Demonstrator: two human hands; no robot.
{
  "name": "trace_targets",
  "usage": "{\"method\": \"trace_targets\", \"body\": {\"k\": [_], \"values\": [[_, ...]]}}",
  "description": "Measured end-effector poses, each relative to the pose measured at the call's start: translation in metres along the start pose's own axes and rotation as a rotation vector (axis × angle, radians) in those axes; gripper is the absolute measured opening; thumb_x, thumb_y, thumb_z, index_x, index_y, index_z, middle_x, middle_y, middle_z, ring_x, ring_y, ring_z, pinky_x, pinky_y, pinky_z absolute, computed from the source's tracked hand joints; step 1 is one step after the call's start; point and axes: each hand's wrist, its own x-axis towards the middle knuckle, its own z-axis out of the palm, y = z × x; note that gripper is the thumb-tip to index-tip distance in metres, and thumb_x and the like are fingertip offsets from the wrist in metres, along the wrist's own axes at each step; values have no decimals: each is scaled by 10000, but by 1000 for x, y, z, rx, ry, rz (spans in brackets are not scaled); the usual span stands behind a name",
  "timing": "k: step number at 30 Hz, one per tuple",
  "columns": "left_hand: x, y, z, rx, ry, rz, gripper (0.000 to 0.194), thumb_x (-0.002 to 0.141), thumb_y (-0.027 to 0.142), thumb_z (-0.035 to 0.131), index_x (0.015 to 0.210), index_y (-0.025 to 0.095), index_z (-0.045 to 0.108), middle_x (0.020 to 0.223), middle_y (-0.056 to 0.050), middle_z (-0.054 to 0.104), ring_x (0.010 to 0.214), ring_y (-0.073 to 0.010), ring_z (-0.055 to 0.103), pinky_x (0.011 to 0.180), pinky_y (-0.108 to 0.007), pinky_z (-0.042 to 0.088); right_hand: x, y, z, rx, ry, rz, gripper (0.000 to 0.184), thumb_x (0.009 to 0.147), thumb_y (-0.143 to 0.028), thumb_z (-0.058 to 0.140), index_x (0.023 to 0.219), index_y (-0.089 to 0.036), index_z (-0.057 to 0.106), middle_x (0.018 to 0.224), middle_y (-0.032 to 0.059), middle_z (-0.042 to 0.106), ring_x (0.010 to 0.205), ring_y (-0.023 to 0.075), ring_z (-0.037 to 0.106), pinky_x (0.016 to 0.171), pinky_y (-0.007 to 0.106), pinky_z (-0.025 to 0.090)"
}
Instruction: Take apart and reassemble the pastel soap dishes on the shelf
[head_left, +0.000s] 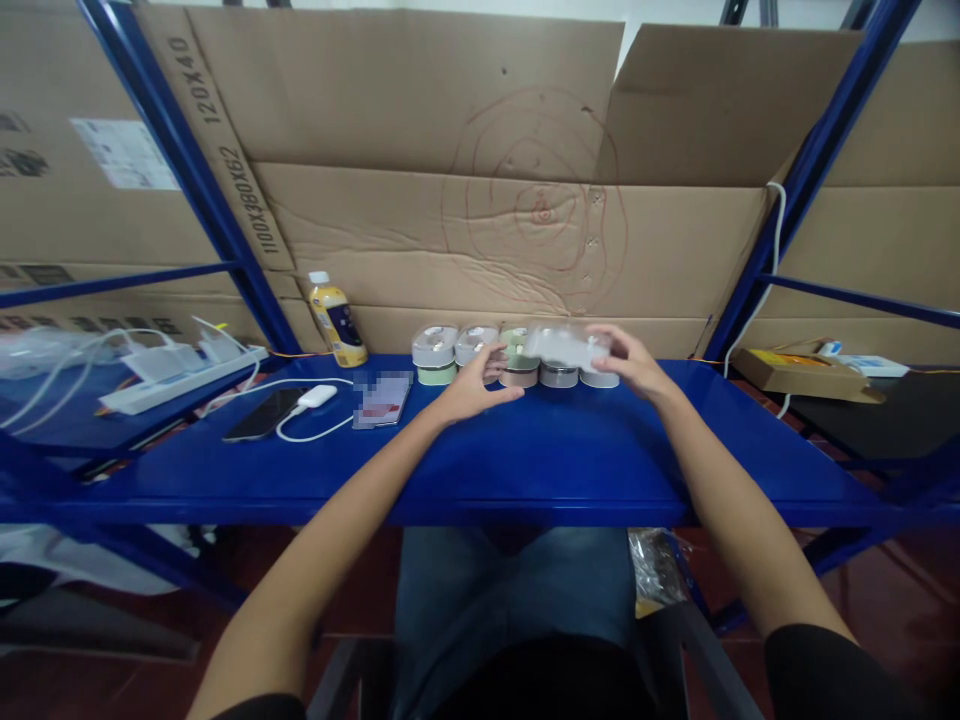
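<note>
Our L hand (476,388) wide, thumb apart from fingers, at row of round tubs (435,345); can't tell if touching. Our R hand (634,368) holds blurred clear plastic piece (566,347) over row's R part. Tubs on blue shelf (555,450), nr cardboard (360,225); bottle (339,325) L.

medium indoor light, wide-angle, motion blur around the right hand (636,368).
light looks soft, source out of frame; the cardboard (360,215) reads evenly lit, its upper-right flap (720,105) darker, pale wall strip (679,14) brightest. soft sheen on the blue tabletop (540,455), floor (349,590) below much dimmer. the clear lidded containers (435,345) catch small highlights; those by the right hand smear to a whitish haze. left hand (480,388) a bit sharper. side edges stretched and soft, printing at far left illegible. blocky pixelation over part of the light-coloured phone (394,400).
</note>
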Motion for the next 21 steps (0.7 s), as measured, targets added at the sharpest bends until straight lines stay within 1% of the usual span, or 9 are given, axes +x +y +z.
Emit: {"method": "trace_targets", "body": {"k": [1, 3, 5, 7, 10, 12, 16, 19, 21], "values": [[-3, -4, 1, -70, -56, -45, 947, 728, 508, 900, 1507, 217, 446, 1448, -214, 597, 1331, -348, 636, 1143, -556, 503, -5, -5, 11, -23, -162, 12, 740, 672, -481, 876, 1341, -286, 627, 1286, 59, 715, 1155, 310, 697, 1022, 502, 569], [-9, -11, 2, -135, -161, -105, 1118, 648, 492, 953, 1575, 227, 387, 1513, -236, 551, 1407, -377, 582, 1194, -588, 448, -13, -8, 31, -64, -404, 30, 780, 669, -436, 906, 1378, -290, 616, 1380, 72, 687, 1224, 318, 676, 1074, 502, 542], [-14, -14, 3, -131, -257, -117, 1167, 617, 474, 973, 1594, 234, 382, 1525, -227, 553, 1445, -381, 547, 1218, -597, 417, -17, -5, 47, -68, -542, 23, 861, 657, -416, 924, 1432, -280, 575, 1450, 88, 650, 1294, 317, 643, 1129, 503, 505], [-18, -15, 5, -77, -311, -96, 1136, 630, 480, 966, 1587, 235, 405, 1511, -207, 574, 1444, -377, 546, 1215, -599, 414, -18, 1, 54, -78, -615, -4, 937, 649, -414, 935, 1479, -265, 526, 1490, 98, 621, 1348, 316, 609, 1172, 505, 468], [-21, -9, 10, 51, -326, -68, 1131, 627, 509, 960, 1573, 193, 427, 1450, -207, 610, 1367, -390, 598, 1169, -596, 450, -18, 6, 53, -187, -648, -38, 959, 652, -445, 948, 1486, -250, 516, 1501, 106, 610, 1380, 325, 582, 1201, 508, 438], [-22, -4, 15, 96, -318, -35, 1149, 621, 515, 961, 1576, 175, 422, 1446, -206, 604, 1327, -390, 615, 1148, -581, 468, -19, 5, 55, -281, -606, -80, 970, 649, -495, 953, 1486, -248, 529, 1516, 115, 597, 1392, 338, 570, 1214, 516, 422], [-23, 3, 24, 64, -295, 60, 1118, 664, 498, 941, 1598, 229, 388, 1515, -167, 559, 1360, -372, 585, 1159, -542, 466, -23, -5, 71, -406, -510, -212, 1066, 659, -576, 939, 1565, -251, 481, 1567, 139, 559, 1411, 366, 555, 1214, 529, 417], [-24, 1, 23, 83, -275, 58, 1167, 649, 527, 949, 1609, 230, 357, 1534, -182, 532, 1379, -390, 566, 1162, -553, 464, -24, -13, 76, -443, -507, -258, 951, 728, -588, 894, 1546, -277, 525, 1506, 104, 626, 1358, 355, 603, 1177, 512, 456], [-25, -2, 18, 129, -255, 31, 1245, 622, 558, 959, 1630, 217, 315, 1546, -203, 507, 1396, -406, 545, 1170, -566, 454, -22, -16, 67, -455, -492, -244, 818, 774, -585, 858, 1485, -281, 591, 1432, 81, 680, 1286, 339, 647, 1132, 499, 492]]}}
